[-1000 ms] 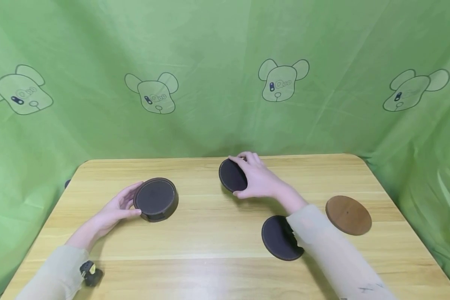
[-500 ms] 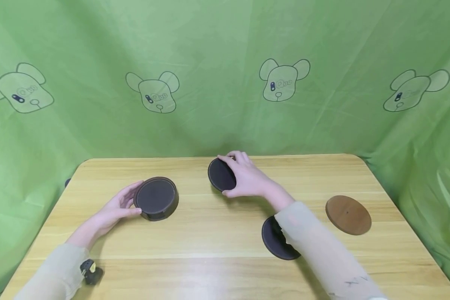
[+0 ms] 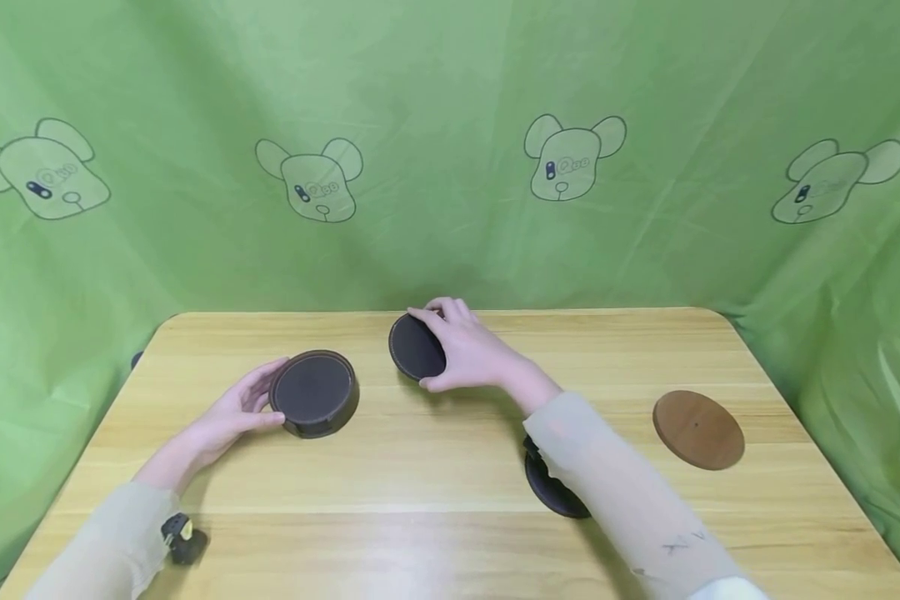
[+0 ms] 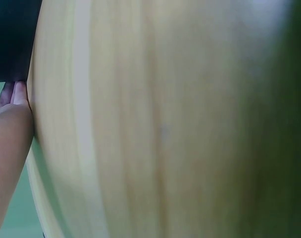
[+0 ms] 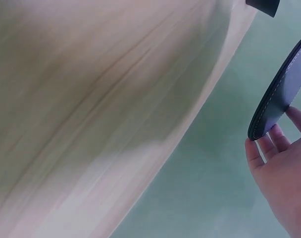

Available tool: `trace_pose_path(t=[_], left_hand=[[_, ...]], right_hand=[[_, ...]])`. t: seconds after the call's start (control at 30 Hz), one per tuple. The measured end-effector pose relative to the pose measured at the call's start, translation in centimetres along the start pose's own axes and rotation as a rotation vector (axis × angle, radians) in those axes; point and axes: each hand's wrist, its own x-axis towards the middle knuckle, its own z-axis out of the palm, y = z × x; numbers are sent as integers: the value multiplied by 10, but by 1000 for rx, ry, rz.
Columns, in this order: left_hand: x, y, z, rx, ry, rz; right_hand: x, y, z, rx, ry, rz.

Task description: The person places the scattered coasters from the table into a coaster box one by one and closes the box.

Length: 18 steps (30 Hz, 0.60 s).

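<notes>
My left hand [image 3: 228,419] holds a round dark coaster holder [image 3: 340,412] by its left side, thumb at the front and fingers behind. A dark coaster [image 3: 311,387] lies flat in its top; how many are under it is hidden. To the right, my right hand [image 3: 468,346] grips a black round coaster [image 3: 412,346] by its edges, tilted above the table. In the right wrist view, that coaster [image 5: 284,89] has pale stitching, and its rim looks layered, so I cannot tell whether it is a single one. Another dark coaster [image 3: 553,492] lies partly under my right forearm.
A brown wooden disc [image 3: 697,429] lies at the right of the wooden table [image 3: 390,483]. Behind the table hangs a green curtain [image 3: 435,217] with bear-head outlines. A small black device [image 3: 183,540] sits at my left cuff.
My right hand has moved left with its coaster, towards the holder. The right sleeve now covers more of the coaster on the table. The left hand has kept its hold on the holder.
</notes>
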Motion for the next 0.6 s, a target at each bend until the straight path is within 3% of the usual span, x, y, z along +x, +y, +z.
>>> trace_pose_path(t=[0.6], left_hand=[[0, 0, -1, -13, -4, 3]], right_hand=[[27, -34, 13, 4, -39, -66]])
